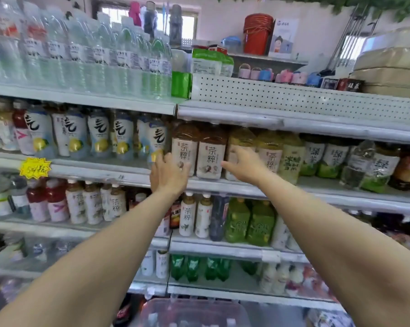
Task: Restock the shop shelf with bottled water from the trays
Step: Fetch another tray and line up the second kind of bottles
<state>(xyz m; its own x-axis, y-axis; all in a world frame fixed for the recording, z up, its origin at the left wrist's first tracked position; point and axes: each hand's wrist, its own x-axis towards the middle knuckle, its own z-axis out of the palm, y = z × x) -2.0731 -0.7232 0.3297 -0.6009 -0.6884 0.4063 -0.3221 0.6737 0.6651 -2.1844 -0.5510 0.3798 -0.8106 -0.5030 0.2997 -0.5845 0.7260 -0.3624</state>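
A tall shop shelf [104, 173] fills the view, with several rows of drinks. Our landmark is the brown tea bottle [184, 149] with a pale label, at the centre of the second row.

Above and left of it, on the top row, the clear water bottles [81, 55] stand packed close together; this is the task's stock already in place. Far below it, at the bottom edge, lies a blurred wrapped pack [194, 312]. We take this to be a tray of water, though we cannot make it out clearly.

Our two bare forearms rise from below towards the tea bottle. The left grip [168, 172] lies flat, fingers spread, against the bottle's lower left, beside a lemon drink [155, 142]; it has hold of nothing. The right grip [244, 165], just right of the tea bottle's twin [211, 156], is also spread wide and empty. We cannot tell whether it touches a bottle.

We judge that we are squaring up this row, not yet lifting water. To do this well, we should press low on the labels and push straight back so no neighbour tips, then reach down to the pack.
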